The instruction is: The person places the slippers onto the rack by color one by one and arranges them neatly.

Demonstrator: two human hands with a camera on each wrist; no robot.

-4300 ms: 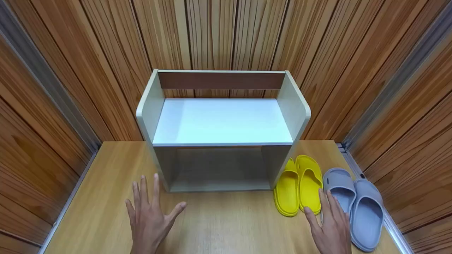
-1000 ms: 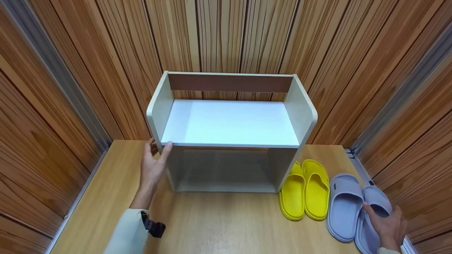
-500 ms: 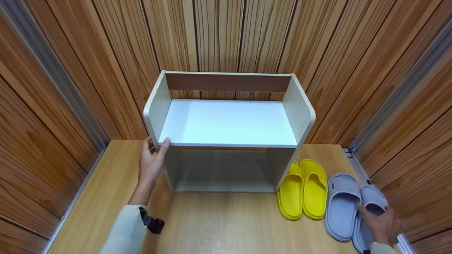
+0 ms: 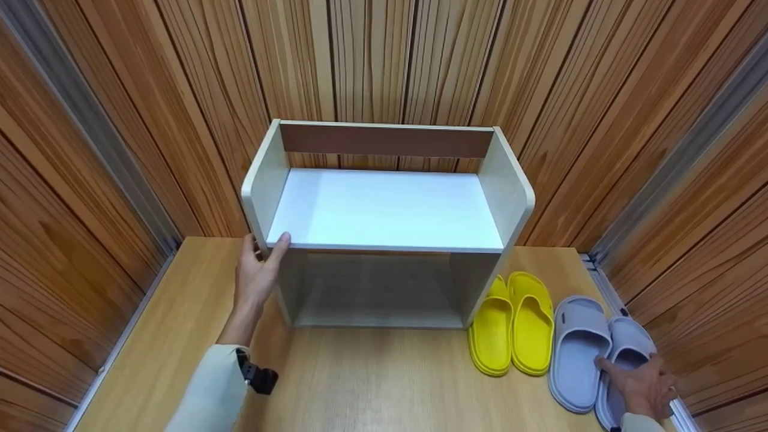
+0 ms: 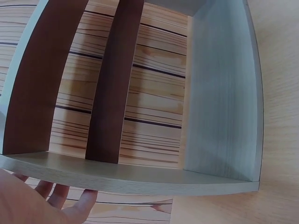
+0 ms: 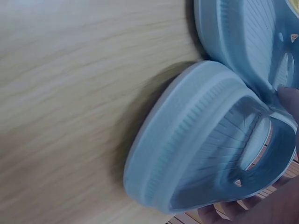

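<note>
Grey slippers (image 4: 581, 363), ribbed, round-heeled, right hand (image 4: 643, 385) gripping 1

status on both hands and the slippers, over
Left hand grips shelf; right hand grips rightmost gray slipper; yellow slippers and other gray slipper between it and shelf.

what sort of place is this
Possibly a shoe-storage nook or entryway corner: a small open shelf unit stands before wood-plank walls, with a pair of yellow slippers and a pair of grey slippers side by side next to it.
</note>
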